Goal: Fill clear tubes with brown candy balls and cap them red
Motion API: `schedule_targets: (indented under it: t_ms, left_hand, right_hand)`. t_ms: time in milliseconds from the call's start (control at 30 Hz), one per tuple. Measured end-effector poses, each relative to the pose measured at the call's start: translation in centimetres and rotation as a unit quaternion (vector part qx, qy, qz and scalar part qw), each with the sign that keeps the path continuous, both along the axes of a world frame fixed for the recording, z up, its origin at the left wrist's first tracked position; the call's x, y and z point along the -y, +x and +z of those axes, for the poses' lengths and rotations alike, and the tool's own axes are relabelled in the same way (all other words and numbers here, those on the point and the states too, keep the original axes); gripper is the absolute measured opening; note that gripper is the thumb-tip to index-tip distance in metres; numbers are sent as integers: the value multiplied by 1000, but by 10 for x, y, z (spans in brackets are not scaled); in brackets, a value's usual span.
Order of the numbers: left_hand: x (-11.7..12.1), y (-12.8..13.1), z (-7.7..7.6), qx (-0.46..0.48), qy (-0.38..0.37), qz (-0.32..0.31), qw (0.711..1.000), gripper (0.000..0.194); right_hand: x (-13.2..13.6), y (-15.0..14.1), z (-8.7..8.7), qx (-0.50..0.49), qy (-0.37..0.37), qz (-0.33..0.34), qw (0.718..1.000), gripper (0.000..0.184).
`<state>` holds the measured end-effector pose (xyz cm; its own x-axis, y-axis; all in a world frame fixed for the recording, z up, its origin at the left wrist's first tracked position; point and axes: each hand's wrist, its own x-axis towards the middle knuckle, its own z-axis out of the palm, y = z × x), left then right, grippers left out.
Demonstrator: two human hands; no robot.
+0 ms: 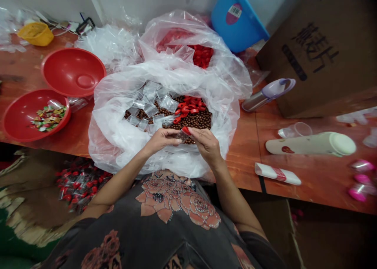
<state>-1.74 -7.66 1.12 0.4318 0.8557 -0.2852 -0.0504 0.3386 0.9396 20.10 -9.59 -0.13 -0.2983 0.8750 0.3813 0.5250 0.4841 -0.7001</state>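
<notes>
Pinches a clear plastic box (182, 136) in the left hand (160, 140), dead centre of the frame! Grips its glossy red cap (186, 130) with the right hand (207, 144), over round brown beads (200, 121) in a crinkly translucent bag (110, 143).

Light was soft, rather dim; the bag (110, 104) gleamed mid-frame, shadow filled the lower right, edges looked stretched.

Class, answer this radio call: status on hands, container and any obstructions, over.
Left hand pinching clear container. Right hand on its red cap; seating unclear. Brown balls beneath, loose red caps beyond; no obstruction visible.
</notes>
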Motion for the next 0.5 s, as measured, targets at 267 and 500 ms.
schedule_targets:
  t_ms: [267, 500]
  left_hand:
    - [2, -1, -1, 1, 12, 5, 1000, 40]
    - [4, 18, 9, 76, -65, 31, 995, 57]
  right_hand:
    - [-1, -5, -5, 29, 16, 30, 999, 43]
    - [4, -22, -8, 60, 39, 18, 997, 72]
